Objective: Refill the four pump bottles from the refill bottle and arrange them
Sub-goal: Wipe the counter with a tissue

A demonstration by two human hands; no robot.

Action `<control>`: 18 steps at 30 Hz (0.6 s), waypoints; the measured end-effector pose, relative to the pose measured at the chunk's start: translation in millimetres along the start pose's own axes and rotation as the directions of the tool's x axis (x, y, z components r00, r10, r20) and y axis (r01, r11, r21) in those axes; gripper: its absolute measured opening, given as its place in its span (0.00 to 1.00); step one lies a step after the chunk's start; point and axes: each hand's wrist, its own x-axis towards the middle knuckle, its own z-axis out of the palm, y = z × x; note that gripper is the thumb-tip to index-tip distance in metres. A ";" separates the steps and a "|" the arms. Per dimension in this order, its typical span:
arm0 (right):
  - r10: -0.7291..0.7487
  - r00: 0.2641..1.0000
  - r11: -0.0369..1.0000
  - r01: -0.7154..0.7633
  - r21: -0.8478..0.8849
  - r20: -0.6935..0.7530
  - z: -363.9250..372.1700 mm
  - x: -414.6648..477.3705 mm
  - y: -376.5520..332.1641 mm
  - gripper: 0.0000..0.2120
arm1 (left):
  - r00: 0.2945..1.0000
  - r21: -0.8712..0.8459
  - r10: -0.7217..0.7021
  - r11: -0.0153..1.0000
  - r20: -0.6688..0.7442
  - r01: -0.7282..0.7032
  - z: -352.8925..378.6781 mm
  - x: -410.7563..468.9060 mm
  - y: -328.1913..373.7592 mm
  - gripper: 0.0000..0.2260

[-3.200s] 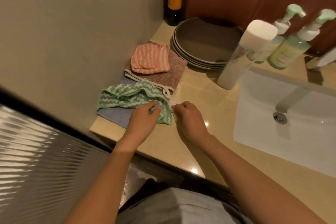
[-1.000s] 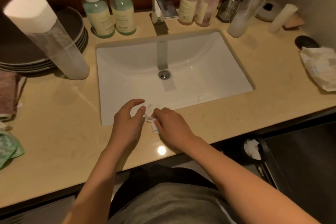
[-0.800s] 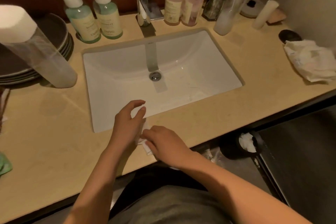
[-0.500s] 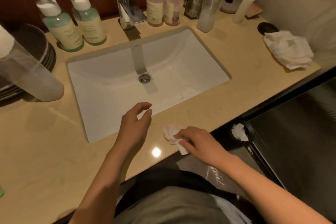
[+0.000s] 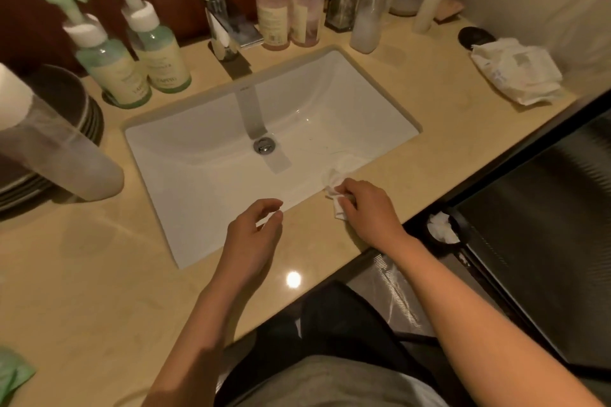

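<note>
Two green pump bottles [image 5: 112, 69] [image 5: 155, 46] stand left of the faucet [image 5: 224, 23]. Right of the faucet stand two pink pump bottles [image 5: 272, 13] [image 5: 305, 10]. A tall clear refill bottle with a white cap [image 5: 49, 145] stands at the far left, and a second one [image 5: 373, 6] beside the pink bottles. My right hand [image 5: 367, 211] pinches a small crumpled white tissue [image 5: 335, 190] at the sink's front right rim. My left hand [image 5: 251, 238] hovers over the front rim with relaxed fingers, holding nothing.
A white sink [image 5: 380, 102] is set into the beige counter [image 5: 82, 274]. Dark stacked plates [image 5: 66, 99] sit at the back left, and a green cloth corner [image 5: 13, 373] shows lower left. A crumpled wipes pack [image 5: 515, 73], a dark lid [image 5: 472, 36] and a cream tube [image 5: 429, 6] lie right. A bin with tissue [image 5: 441, 230] stands below.
My right hand has carried the tissue to the right along the sink's front edge, away from my left hand. The view has swung from the cloths at the left to the sink.
</note>
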 end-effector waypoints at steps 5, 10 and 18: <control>-0.160 0.981 0.987 0.157 0.036 0.112 29.1 -26.8 -38.4 0.11 | 1.000 0.021 0.027 0.999 0.013 -0.027 4.2 8.4 -0.3 0.09; -0.297 0.927 0.955 0.287 0.077 0.231 24.6 -42.7 -26.8 0.12 | 0.998 0.017 0.065 0.998 0.010 -0.065 26.2 31.6 19.1 0.09; -0.316 0.891 0.949 0.299 0.102 0.325 -29.8 -25.6 42.6 0.14 | 0.996 0.016 0.081 0.997 0.032 -0.082 82.3 70.3 56.6 0.09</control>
